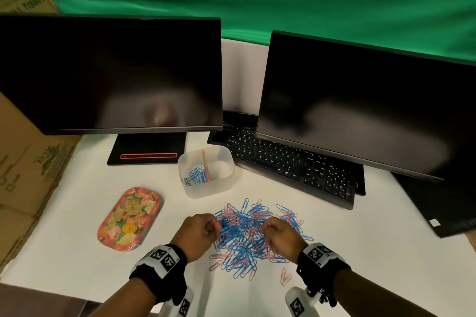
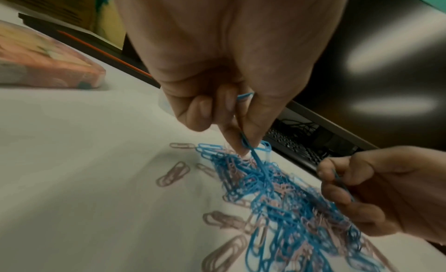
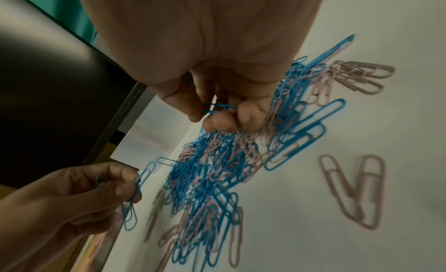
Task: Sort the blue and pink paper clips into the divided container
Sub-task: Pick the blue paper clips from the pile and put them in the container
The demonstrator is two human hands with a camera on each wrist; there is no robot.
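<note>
A heap of blue and pink paper clips [image 1: 247, 234] lies on the white table between my hands. My left hand [image 1: 203, 229] sits at the heap's left edge and pinches blue paper clips [image 2: 246, 140] between thumb and fingers. At the heap's right edge my right hand [image 1: 273, 233] has its fingers curled round a blue paper clip [image 3: 217, 107]. The translucent divided container [image 1: 206, 189] stands beyond the heap, with an orange divider [image 1: 205, 165] and several blue clips [image 1: 195, 175] in its left compartment. Its right compartment looks bare.
A floral tray [image 1: 130, 219] lies left of the heap. Two dark monitors [image 1: 110, 74] [image 1: 360, 110] and a black keyboard [image 1: 291, 165] stand behind. Cardboard boxes [image 1: 25, 162] line the left side. Loose pink clips [image 1: 285, 276] lie near my right wrist.
</note>
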